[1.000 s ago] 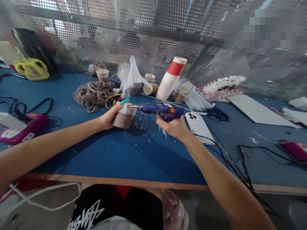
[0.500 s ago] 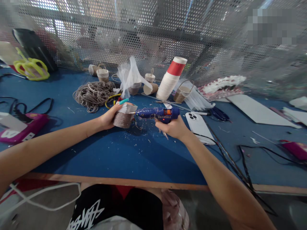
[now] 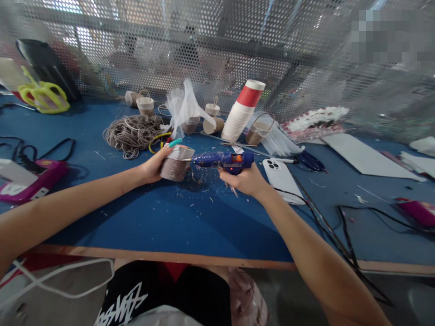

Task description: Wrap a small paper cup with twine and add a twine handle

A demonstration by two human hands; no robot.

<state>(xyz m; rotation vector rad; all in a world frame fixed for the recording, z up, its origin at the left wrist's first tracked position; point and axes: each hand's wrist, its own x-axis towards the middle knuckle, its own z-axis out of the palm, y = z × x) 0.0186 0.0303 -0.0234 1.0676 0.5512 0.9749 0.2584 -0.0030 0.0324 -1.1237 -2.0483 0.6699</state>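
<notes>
My left hand [image 3: 156, 165] grips a paper cup [image 3: 174, 169] whose lower part is wrapped in grey-brown cord; the upper band is still white paper. A turquoise thumbnail shows at its rim. In my right hand [image 3: 245, 180] is a blue hot glue gun [image 3: 217, 159] with an orange part on top and a small red light lit. Its nozzle tip meets the near side of the cup, around the upper edge of the cord. Behind my left hand lies a loose heap of the same cord [image 3: 132, 133], beside yellow-handled pliers or scissors [image 3: 157, 142].
A leaning stack of paper cups [image 3: 238, 115], a small cord-wrapped basket [image 3: 260, 131] and white mesh [image 3: 185, 108] stand behind. A white phone [image 3: 283, 181] lies right of my hand, a black cable [image 3: 314, 213] crossing it. Left sits a magenta power strip [image 3: 47, 179].
Almost nothing differs. Both hands, the cup and the glue gun hold nearly the same positions, with the nozzle still at the cup.
</notes>
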